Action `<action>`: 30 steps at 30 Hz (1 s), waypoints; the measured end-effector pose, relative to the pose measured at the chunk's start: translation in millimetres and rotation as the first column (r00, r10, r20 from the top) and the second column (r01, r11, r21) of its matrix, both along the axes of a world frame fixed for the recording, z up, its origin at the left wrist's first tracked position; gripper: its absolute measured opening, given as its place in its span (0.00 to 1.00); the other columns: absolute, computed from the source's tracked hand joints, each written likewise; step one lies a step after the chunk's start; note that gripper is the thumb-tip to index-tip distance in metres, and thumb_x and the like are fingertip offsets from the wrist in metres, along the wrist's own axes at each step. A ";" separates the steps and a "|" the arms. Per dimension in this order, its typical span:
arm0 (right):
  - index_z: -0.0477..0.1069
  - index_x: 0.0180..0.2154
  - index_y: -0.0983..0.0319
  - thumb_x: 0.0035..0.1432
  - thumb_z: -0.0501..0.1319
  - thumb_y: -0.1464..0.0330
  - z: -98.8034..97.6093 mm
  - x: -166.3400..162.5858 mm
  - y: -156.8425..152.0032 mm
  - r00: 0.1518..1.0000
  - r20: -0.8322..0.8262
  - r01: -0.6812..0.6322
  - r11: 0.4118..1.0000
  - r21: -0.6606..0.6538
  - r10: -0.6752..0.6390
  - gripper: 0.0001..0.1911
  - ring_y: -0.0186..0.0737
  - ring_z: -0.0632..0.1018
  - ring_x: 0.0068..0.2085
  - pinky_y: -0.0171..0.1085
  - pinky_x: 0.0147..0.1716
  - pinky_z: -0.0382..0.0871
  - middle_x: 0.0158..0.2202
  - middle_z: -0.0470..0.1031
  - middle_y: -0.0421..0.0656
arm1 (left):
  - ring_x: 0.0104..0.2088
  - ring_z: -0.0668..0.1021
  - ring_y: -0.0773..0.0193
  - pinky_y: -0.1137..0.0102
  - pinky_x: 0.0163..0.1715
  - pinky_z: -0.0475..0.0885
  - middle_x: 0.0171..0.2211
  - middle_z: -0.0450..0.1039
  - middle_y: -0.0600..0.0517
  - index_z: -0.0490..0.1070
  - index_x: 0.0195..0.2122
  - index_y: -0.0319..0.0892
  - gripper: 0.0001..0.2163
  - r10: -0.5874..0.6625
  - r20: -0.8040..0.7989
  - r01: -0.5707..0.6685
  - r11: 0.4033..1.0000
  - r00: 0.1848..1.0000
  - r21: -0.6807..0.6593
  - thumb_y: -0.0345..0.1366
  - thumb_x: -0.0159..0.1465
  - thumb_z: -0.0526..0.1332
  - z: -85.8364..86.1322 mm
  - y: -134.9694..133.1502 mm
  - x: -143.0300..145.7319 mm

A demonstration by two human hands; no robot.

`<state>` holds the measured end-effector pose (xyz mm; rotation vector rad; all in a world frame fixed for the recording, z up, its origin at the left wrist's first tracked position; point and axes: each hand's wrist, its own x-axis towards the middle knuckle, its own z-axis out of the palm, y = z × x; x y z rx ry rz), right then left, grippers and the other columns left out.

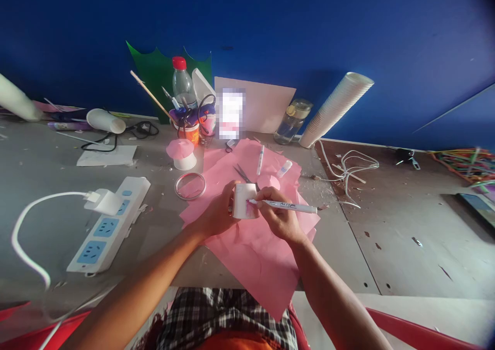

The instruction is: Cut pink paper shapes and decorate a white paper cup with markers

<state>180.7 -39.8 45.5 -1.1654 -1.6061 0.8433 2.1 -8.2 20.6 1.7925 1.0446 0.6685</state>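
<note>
My left hand (218, 211) is wrapped round a small white paper cup (243, 201), held on its side over sheets of pink paper (247, 257). My right hand (279, 217) grips a white acrylic marker (288, 206) whose tip touches the cup's side. Scissors (243, 173) lie on the pink paper just behind the cup. A second marker (260, 160) and a small glue tube (284, 168) rest farther back on the paper.
A white power strip (110, 223) with a plugged charger lies at left. A tape ring (190, 185), a pink-topped cup (183, 154), a pot of tools (189, 123), two bottles, a stack of cups (335, 109) and loose white cable (348, 169) stand around.
</note>
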 end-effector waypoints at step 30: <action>0.67 0.29 0.60 0.53 0.56 0.72 0.2 5.7 0.9 0.993 -0.113 -0.037 0.997 -0.064 0.030 0.04 0.33 0.67 0.27 0.34 0.26 0.61 0.26 0.68 0.38 | 0.37 0.78 0.60 0.70 0.30 0.72 0.43 0.72 0.46 0.52 0.56 0.46 0.31 0.016 0.120 0.000 0.991 0.993 -0.132 0.32 0.53 0.63 -3.4 1.8 -0.7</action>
